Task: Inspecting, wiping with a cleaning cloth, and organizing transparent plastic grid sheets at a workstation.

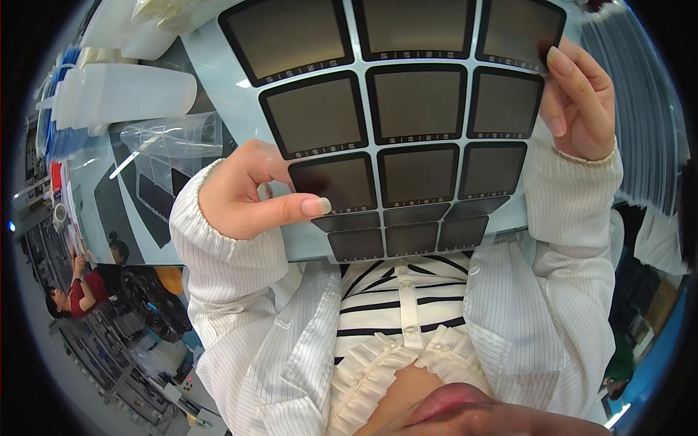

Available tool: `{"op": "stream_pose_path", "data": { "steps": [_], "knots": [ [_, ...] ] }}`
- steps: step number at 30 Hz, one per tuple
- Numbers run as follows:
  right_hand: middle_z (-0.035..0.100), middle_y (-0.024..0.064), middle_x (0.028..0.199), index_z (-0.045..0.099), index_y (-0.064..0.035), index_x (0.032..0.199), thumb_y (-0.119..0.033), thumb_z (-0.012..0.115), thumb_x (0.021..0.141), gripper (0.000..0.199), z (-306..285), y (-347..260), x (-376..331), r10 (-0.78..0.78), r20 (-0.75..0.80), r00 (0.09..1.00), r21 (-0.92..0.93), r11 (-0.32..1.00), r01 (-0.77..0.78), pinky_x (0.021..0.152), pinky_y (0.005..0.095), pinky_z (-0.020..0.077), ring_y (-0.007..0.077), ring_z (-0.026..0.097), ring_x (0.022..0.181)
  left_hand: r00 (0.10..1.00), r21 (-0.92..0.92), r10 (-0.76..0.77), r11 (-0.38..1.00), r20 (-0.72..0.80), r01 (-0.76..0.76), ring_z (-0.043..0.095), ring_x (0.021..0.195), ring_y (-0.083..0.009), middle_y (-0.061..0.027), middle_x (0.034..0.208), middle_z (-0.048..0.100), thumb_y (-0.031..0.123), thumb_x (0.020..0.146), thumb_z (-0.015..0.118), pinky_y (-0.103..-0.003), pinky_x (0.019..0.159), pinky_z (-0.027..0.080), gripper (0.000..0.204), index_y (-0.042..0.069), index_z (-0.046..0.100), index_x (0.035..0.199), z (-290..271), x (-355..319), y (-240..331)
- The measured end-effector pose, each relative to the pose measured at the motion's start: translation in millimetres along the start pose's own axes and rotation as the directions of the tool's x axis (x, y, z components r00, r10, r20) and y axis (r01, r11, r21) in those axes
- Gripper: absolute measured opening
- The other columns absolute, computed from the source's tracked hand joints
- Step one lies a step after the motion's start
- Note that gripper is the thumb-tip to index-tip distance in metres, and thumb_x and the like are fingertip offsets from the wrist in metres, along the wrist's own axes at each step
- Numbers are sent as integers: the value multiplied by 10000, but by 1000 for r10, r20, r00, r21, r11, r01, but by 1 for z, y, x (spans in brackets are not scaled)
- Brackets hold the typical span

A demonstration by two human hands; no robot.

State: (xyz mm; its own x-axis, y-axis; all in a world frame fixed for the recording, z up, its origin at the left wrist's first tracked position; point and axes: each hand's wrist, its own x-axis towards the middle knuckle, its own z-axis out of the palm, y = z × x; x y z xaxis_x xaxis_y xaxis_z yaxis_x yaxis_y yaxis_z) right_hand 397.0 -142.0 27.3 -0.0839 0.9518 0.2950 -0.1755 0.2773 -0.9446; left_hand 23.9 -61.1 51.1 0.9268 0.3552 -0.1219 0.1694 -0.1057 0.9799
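A pale sheet [218,65] of dark rectangular panels is held up close before the chest. The left hand [251,192] pinches its lower left edge; the right hand [578,102] grips its upper right corner. Clear bags [171,138] lie on the bench [123,211] behind.

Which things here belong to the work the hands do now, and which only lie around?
In hand:
- pale sheet of dark square films
- left hand, gripping its lower left edge
- right hand, pinching the top right film

Lying about:
- clear plastic bag
- white trays
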Motion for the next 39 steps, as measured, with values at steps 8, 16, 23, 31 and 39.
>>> {"op": "stream_pose_path", "data": {
  "steps": [8,16,23,31,39],
  "knots": [
    [651,43,672,562,29,1186,-143,433,972,303,2,0,-2,47,-175,983,-93,994,-64,387,132,327,30,444,375,999,30,45,999,-19,-44,564,509,-188,-113,611,625,157,793,728,-275,504,425,238,-47,643,705,1,-1,-2],
    [560,9,524,551,37,1186,-162,426,980,312,-2,-1,-1,52,-120,991,-81,995,-62,389,130,309,29,420,367,998,-6,59,998,-24,-59,568,521,-190,-107,605,618,183,789,737,-278,497,422,270,-32,627,668,3,1,0],
    [685,101,822,612,3,1156,-130,527,938,269,8,-9,8,-1,-42,999,35,999,3,421,156,384,60,517,444,999,47,32,998,3,-32,556,504,-183,-104,582,602,206,790,738,-278,479,408,297,-25,616,648,1,1,4],
    [635,49,633,556,5,1206,-147,425,987,297,-10,-11,-3,84,-158,984,-8,996,-87,493,113,450,54,510,418,992,-16,106,994,-74,-108,562,549,-169,-93,638,618,193,791,739,-273,512,422,306,0,576,618,8,5,-2],
    [644,135,1104,549,-21,1243,-133,420,986,308,-31,-10,5,-49,-112,992,205,976,72,900,237,491,67,569,545,1000,4,-8,1000,27,8,568,577,-177,-93,676,626,152,832,688,-271,553,443,244,-24,604,686,10,8,7]
  ]
}}
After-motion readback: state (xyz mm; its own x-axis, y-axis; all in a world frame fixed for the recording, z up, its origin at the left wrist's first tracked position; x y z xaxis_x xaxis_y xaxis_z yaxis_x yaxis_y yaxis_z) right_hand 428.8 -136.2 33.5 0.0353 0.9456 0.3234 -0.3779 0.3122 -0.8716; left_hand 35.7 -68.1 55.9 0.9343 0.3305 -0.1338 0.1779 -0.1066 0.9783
